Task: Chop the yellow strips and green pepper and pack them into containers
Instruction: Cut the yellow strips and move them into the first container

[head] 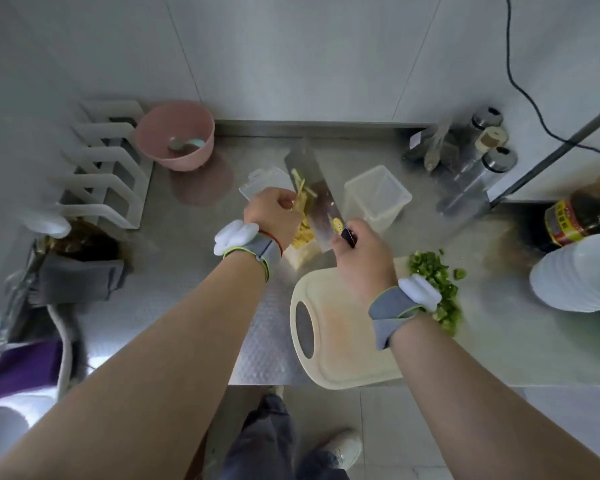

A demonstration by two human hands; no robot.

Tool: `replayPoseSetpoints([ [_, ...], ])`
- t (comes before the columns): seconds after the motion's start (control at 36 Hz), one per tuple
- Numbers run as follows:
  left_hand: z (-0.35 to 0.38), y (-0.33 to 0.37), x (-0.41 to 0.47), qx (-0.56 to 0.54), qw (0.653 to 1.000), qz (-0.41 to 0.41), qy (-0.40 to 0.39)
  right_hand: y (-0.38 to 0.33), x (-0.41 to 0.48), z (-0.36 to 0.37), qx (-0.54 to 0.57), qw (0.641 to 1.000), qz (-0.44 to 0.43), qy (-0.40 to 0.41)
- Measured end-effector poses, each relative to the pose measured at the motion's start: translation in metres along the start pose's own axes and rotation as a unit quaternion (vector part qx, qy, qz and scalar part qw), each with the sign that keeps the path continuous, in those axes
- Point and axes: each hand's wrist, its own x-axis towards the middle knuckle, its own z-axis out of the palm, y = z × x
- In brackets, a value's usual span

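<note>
Steel counter (194, 306) ran under you, wet and slick. Your right hand (362, 261) gripped the cleaver (314, 192), blade flat and loaded with yellow strips (300, 187). Your left hand (272, 211) had its fingers (286, 202) curled on those strips, touching them, just at the blade's 9 o'clock edge. Below sat the part-filled container (303, 249). Tilt too far and strips would likely spill onto the counter; fingers could slide against the edge. Chopped green pepper (433, 278) waited at 4 o'clock.
</note>
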Motion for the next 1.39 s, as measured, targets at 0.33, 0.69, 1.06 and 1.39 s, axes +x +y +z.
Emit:
replayPoseSetpoints([
  [0.33, 0.004, 0.002, 0.018, -0.087, 0.996, -0.021, 0.024, 0.009, -0.010, -0.006, -0.101, 0.994, -0.031, 0.027],
  [0.69, 0.006, 0.003, 0.023, -0.061, 0.996, -0.054, -0.019, 0.015, -0.005, -0.006, 0.011, 0.999, -0.001, 0.053],
  [1.06, 0.004, 0.010, 0.021, -0.119, 0.991, -0.043, -0.033, 0.008, -0.001, 0.010, 0.085, 0.993, -0.010, 0.077],
  [1.39, 0.004, 0.000, 0.015, -0.090, 0.993, 0.024, -0.077, -0.006, 0.010, 0.012, 0.149, 0.986, 0.011, 0.080],
])
